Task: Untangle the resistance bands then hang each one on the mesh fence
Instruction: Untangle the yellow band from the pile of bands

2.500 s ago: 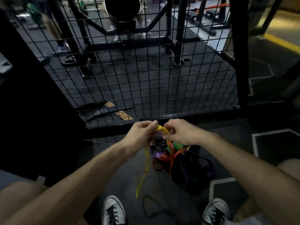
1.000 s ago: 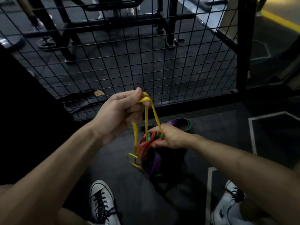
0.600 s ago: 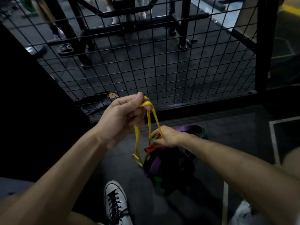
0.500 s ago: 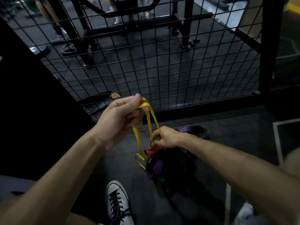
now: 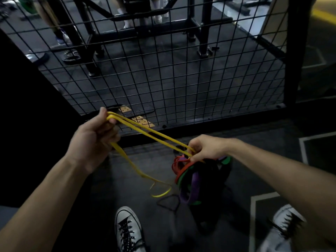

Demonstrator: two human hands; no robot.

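Left hand grips one yellow band; right hand pinches it above the tangled bundle, near the mesh fence.

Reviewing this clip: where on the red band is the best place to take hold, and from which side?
Probably the red band at its exposed loop on the left edge of the tangled bundle, approached from the left. There it bulges clear of the purple and green bands; its other side disappears beneath the right hand.
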